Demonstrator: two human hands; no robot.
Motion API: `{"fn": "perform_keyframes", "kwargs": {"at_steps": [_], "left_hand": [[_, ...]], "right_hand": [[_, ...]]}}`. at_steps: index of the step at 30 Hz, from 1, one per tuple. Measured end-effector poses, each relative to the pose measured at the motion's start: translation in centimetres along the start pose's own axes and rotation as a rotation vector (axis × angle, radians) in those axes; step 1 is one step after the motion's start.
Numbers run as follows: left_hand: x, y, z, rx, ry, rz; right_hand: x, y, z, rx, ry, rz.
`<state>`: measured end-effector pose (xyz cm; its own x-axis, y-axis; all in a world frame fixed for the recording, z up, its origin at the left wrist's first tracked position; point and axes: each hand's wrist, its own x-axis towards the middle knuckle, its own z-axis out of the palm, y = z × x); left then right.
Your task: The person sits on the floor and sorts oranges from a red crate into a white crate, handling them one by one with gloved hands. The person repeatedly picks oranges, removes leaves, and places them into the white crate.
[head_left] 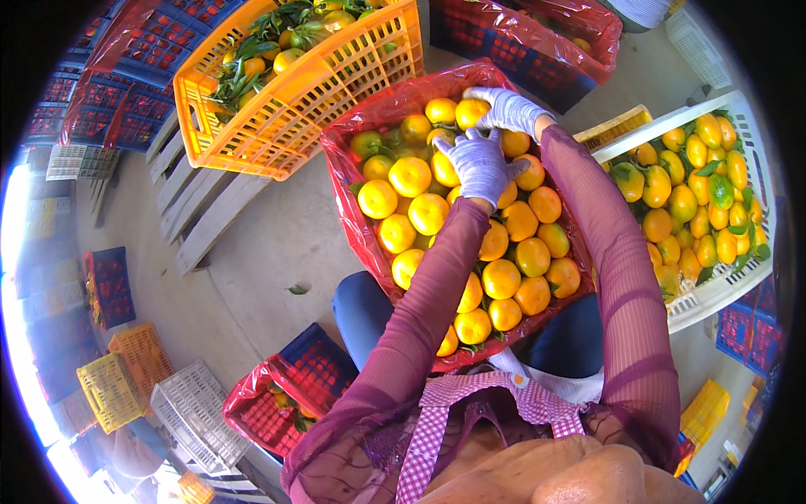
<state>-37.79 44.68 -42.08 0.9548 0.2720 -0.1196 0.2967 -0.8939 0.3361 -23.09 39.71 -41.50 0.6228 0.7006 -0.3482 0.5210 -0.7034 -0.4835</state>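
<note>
In front of my knees a crate lined with red plastic film (pixel 343 220) is filled with orange mandarins (pixel 428 214), a few greenish. My left hand (pixel 480 162), in a pale purple striped glove, lies palm down on the fruit with its fingers spread. Just beyond it, my right hand (pixel 511 111), gloved alike, curls its fingers over a mandarin (pixel 471 113) near the crate's far edge. The fruit directly under both palms is hidden.
At upper left, an orange crate (pixel 302 113) of leafy mandarins stands by a wooden pallet (pixel 208 214). A white crate (pixel 711 312) of mandarins is tilted on my right. Another red-lined crate (pixel 554 44) stands beyond. Behind my left side are a lined blue crate (pixel 271 403) and stacked crates (pixel 201 416).
</note>
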Motion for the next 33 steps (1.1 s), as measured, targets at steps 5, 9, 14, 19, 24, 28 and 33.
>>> {"fn": "perform_keyframes", "kwargs": {"at_steps": [5, 9, 14, 19, 24, 28, 33], "left_hand": [[0.1, -0.2, -0.1, 0.0, -0.003, 0.034], [0.4, -1.1, -0.1, -0.058, -0.067, 0.079], [1.0, -3.0, -0.7, -0.196, -0.091, 0.062], [1.5, -3.8, -0.9, -0.339, -0.067, -0.056], [1.9, -5.3, 0.5, -0.343, 0.015, 0.123], [2.7, -7.1, 1.8, -0.397, 0.089, 0.356], [5.0, -7.9, 1.8, -0.299, -0.136, 0.342]], "right_hand": [[0.1, -0.7, -1.3, -0.183, -0.175, -0.016], [0.0, -0.1, -2.1, -0.233, -0.167, -0.058], [-0.3, 0.3, -1.7, -0.26, -0.125, -0.13], [-0.4, -0.7, -2.2, -0.327, -0.222, -0.107], [-0.6, -0.5, -2.1, -0.366, -0.227, -0.153], [-0.4, 0.2, -1.3, -0.338, -0.172, -0.247], [-0.8, -0.7, -1.5, -0.338, -0.346, -0.111]]}}
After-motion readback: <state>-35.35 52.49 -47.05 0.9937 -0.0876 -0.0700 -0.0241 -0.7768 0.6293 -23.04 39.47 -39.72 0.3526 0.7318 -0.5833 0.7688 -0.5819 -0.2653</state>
